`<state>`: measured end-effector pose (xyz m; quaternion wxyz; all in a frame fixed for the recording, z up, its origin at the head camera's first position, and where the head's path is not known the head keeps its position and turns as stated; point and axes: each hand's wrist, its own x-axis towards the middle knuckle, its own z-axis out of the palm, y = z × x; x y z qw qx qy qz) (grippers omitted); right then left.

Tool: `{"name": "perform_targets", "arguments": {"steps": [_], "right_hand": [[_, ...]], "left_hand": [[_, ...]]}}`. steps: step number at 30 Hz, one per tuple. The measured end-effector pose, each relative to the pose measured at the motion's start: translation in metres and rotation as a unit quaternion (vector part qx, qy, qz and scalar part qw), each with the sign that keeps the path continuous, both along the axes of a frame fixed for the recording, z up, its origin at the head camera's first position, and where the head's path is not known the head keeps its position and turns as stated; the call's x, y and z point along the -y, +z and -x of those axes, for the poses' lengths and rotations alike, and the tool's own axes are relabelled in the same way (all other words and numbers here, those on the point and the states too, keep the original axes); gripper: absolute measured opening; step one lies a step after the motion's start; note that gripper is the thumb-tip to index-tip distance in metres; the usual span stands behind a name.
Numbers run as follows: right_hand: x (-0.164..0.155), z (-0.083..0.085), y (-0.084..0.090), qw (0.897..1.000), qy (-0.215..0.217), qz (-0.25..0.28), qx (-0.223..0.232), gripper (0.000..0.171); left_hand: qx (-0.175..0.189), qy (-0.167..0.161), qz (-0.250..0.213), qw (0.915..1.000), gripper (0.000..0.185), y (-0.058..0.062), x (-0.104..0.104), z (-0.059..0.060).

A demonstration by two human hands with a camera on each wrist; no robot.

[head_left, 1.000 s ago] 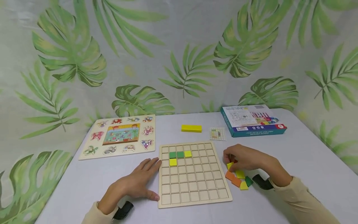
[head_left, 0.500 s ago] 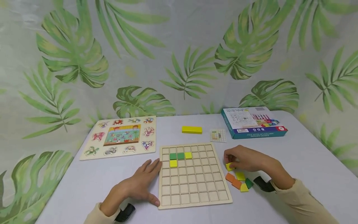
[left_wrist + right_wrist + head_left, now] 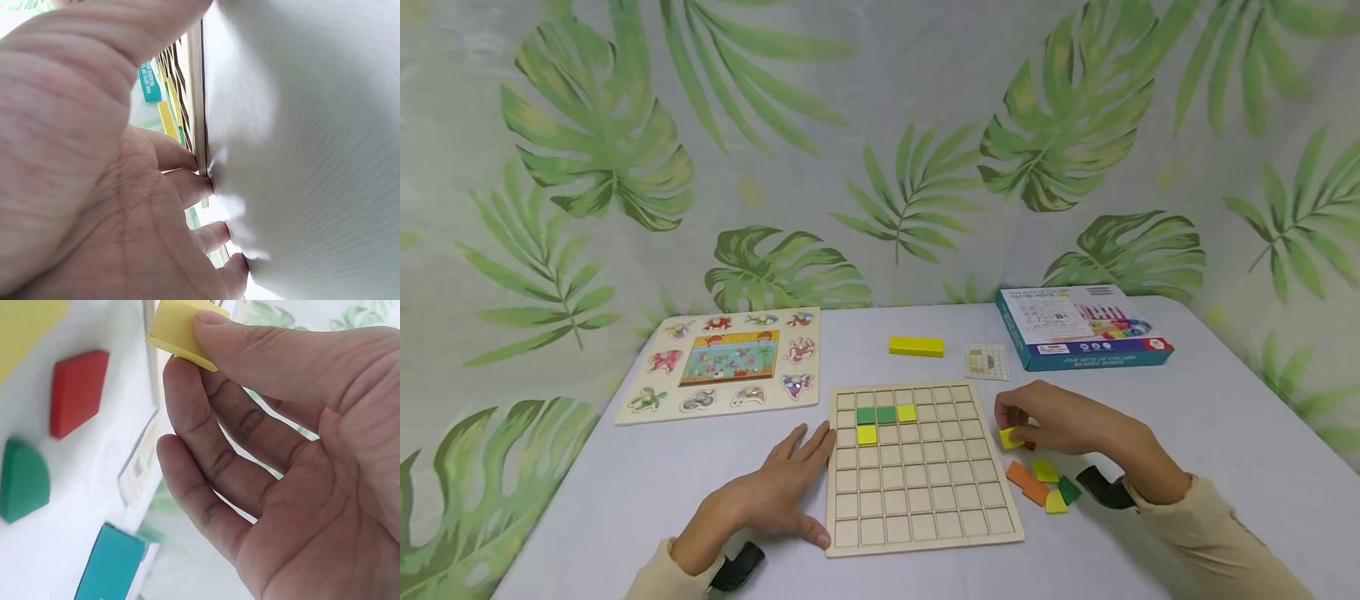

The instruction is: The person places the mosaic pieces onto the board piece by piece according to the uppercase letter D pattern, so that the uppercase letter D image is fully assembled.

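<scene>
My right hand (image 3: pixel 1060 419) pinches a yellow square tile (image 3: pixel 181 328) between thumb and fingers, just right of the wooden grid board (image 3: pixel 925 492). Below that hand lie loose tiles: orange ones (image 3: pixel 1034 492), a yellow square (image 3: pixel 1045 472), a yellow rounded piece (image 3: pixel 1056 502) and a green piece (image 3: pixel 1070 490). A red tile (image 3: pixel 79 394) shows near the hand in the right wrist view. My left hand (image 3: pixel 778 492) rests spread on the table, fingertips and thumb at the board's left edge. Two green tiles (image 3: pixel 886 414) and two yellow tiles (image 3: pixel 867 434) sit in cells at the board's upper left.
A sea-animal puzzle board (image 3: pixel 722 367) lies at the back left. Behind the grid board are a yellow bar (image 3: pixel 916 347) and a small pattern card (image 3: pixel 987 362). A teal box (image 3: pixel 1086 329) stands at the back right.
The yellow tile in my right hand has been lifted from the pile and shifted slightly toward the board. My left hand stays at the board's edge.
</scene>
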<state>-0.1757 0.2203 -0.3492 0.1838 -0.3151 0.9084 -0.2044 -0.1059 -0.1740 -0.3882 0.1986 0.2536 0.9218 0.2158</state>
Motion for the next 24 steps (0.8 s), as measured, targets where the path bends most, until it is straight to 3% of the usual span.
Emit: {"name": "perform_targets", "arguments": {"steps": [15, 24], "right_hand": [[0.035, 0.003, 0.007, 0.999, 0.04, 0.0, -0.032, 0.015], [0.052, 0.005, 0.005, 0.996, 0.069, 0.012, -0.047, 0.014]], "left_hand": [[0.007, 0.007, -0.004, 0.9999, 0.132, 0.0, -0.001, 0.002], [0.004, -0.005, -0.005, 1.0, 0.133, -0.004, 0.001, 0.004]]}}
